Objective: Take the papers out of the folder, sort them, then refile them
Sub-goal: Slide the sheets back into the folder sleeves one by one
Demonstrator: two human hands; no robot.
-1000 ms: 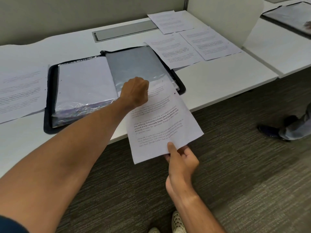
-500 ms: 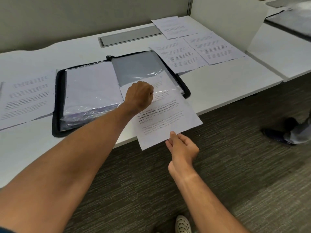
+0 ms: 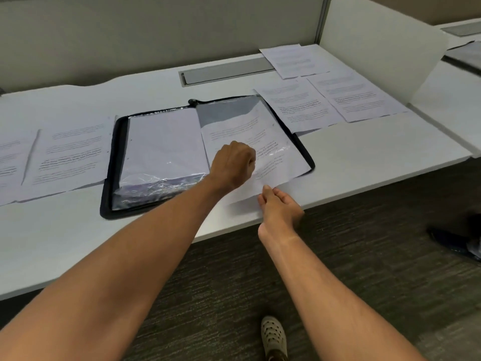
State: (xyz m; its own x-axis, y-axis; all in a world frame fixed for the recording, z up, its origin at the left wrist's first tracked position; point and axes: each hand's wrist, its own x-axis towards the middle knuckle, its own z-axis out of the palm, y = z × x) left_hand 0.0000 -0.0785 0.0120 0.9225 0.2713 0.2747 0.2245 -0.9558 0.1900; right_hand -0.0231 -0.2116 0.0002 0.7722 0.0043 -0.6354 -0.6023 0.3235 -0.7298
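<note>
Since a sec ago the printed sheet [image 3: 256, 142] has slid well up into the clear sleeve on the right half of the open zip folder [image 3: 109, 178]; only its near corner sticks out. Left hand [image 3: 234, 162], fist-curled, seems to hold the sleeve's mouth open; right hand [image 3: 277, 204] pinches the sheet's near edge. Refiling's under way, prob. early: loose papers [image 3: 328, 100] wait at right, more [image 3: 67, 155] at left on the table [image 3: 364, 157]. Nothing blocks the way, though the limp plastic could snag.
</note>
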